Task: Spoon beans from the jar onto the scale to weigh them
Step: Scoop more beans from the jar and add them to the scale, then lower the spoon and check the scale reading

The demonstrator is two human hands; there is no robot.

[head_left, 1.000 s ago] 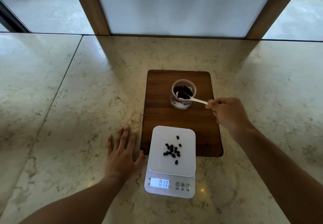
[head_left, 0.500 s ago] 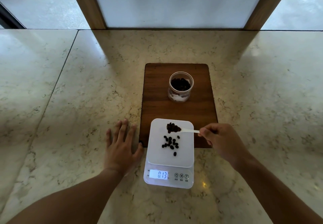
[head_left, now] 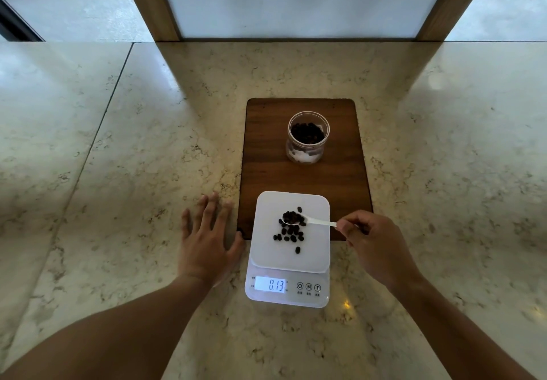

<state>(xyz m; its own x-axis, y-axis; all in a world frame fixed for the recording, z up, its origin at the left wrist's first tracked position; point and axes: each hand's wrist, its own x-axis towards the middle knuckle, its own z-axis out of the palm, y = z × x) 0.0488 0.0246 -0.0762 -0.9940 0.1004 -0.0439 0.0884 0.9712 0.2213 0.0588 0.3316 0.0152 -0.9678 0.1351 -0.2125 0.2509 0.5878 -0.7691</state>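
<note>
While a loaded spoon is hovering over the scale, the scene is reading left to right as follows.

Left hand [head_left: 207, 242]: lying flat and open on the marble counter [head_left: 118, 157], fingers spread, gripping nothing; seemingly bracing the body just left of the scale.

Scale [head_left: 313, 202]: sitting at the near end of the wooden board [head_left: 266, 157], its display [head_left: 270, 285] showing 0.13; loose beans [head_left: 288, 236] are lying on the white platform.

Spoon [head_left: 318, 222]: white, carrying a heap of beans above that pile, bowl kept about level, probably so nothing spills before tipping.

Jar [head_left: 307, 136]: standing upright and uncapped toward the far end of the board, beans remaining inside.

Right hand [head_left: 374, 246]: pinching the spoon's handle end between curled fingertips, reaching in from the right.
</note>
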